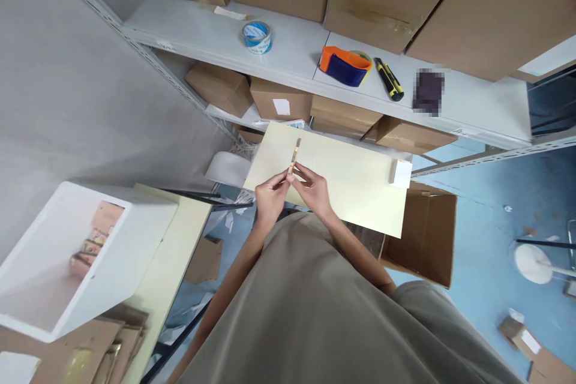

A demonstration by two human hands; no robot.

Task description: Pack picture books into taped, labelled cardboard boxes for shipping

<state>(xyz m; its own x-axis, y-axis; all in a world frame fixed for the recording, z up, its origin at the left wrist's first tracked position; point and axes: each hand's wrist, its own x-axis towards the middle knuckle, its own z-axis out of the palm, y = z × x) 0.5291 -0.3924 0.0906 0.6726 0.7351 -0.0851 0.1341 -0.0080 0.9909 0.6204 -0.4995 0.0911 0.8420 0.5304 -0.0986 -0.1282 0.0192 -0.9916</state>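
Note:
Both my hands meet above the near edge of a pale yellow table. Between their fingertips stands a thin, flat, patterned packet (294,155), seen nearly edge-on. My left hand (272,193) pinches its lower end from the left. From the right, my right hand (312,189) grips the same lower end with thumb and fingers. The print on the packet is too small to read. Under the hands lies the bare top of the pale yellow table (355,177), with a small white box (399,173) at its right end.
A shelf (180,19) ahead holds cartons, blue-white tape (257,37), an orange-and-blue band (344,66) and a yellow-black cutter (389,79). At left, a white foam bin (135,246) contains pink packets (90,252). An open carton (427,234) stands right of the table.

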